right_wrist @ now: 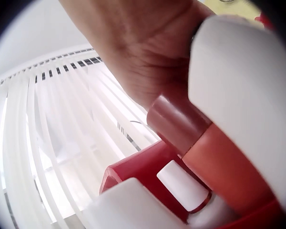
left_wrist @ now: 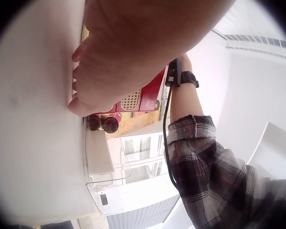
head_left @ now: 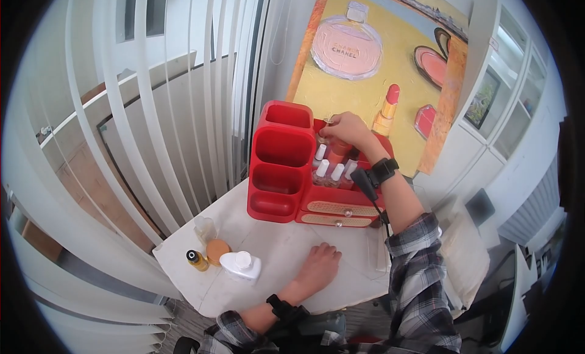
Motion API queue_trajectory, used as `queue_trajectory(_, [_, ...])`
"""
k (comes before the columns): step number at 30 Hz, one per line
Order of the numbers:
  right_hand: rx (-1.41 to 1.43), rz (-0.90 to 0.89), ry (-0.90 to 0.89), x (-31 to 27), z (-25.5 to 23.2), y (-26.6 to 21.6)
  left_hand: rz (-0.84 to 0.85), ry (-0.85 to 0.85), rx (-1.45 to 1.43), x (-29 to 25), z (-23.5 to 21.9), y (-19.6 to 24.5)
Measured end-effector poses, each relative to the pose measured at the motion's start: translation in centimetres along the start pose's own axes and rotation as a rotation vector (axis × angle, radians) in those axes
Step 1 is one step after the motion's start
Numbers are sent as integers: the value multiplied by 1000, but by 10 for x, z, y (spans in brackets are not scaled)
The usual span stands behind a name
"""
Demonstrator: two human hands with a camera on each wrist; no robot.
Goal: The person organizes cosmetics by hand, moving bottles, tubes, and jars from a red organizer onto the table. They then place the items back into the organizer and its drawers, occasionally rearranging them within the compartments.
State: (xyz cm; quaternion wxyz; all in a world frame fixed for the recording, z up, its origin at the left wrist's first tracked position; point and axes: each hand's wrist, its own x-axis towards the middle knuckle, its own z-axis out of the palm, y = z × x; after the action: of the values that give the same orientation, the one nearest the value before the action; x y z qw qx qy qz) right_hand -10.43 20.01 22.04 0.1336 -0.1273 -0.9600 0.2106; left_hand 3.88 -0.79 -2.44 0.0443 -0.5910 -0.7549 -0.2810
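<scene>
My right hand reaches into the back left of the open-topped section of a red cosmetics organizer, fingertips pinching a small pale-topped item. Most of that item is hidden by the fingers. Just in front stand several white-capped nail polish bottles. In the right wrist view an orange bottle with a dark red cap stands below the palm, beside a white-capped bottle. My left hand rests on the white table before the drawers, fingers loosely curled and holding nothing.
On the table's left are a white bottle, a round orange-brown lid, a small dark-capped yellow bottle and a clear glass container. A makeup painting stands behind the organizer; vertical blinds hang at left.
</scene>
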Motion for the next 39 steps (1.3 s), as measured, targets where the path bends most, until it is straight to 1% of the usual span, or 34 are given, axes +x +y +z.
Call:
queue_trajectory(4, [-7, -5, -20, 4, 1, 4, 6, 7, 7, 0, 2, 1])
queue_trajectory(6, [-61, 1, -62, 5, 0, 2, 8, 4, 9, 0, 2, 0])
queue_trajectory(10, [-129, -10, -62, 3, -1, -6, 9, 2, 0, 0, 2, 0])
queue_trajectory(12, [-31, -44, -119, 1, -2, -8, 8, 0, 1, -1, 1, 0])
queue_trajectory(13, [-32, -44, -119, 1, -2, -9, 8, -2, 3, -1, 0, 1])
queue_trajectory(15, [-44, -114, -118, 2, -1, -7, 9, -3, 3, -1, 1, 0])
queue_trajectory(16, [-44, -113, -116, 3, 0, -4, 9, -3, 5, -1, 1, 0])
queue_trajectory(18, [-32, -168, -87, 2, 1, -3, 12, -8, 13, -1, 1, 1])
queue_trajectory(19, [-33, -168, -87, 2, -1, -6, 13, -14, 22, -1, 0, 1])
queue_trajectory(21, [-14, -74, -165, 1, -5, -13, 15, -13, 15, -1, 1, 0])
queue_trajectory(22, [-14, -74, -165, 1, -6, -16, 17, -12, 6, -1, 2, 0])
queue_trajectory(24, [-66, -50, -109, 0, -7, -20, 13, -15, 6, -1, 2, 0])
queue_trajectory(27, [-44, -70, -84, 8, 0, -13, 10, -17, 8, -1, 2, 0])
queue_trajectory(30, [-43, -99, -74, 8, 1, -11, 10, -12, 11, -1, 2, 0])
queue_trajectory(36, [7, -69, -72, 5, 3, -10, 3, -32, 16, -1, 1, 1])
queue_trajectory(39, [50, -84, -52, 4, 4, -6, 2, -36, 7, 0, 1, 1])
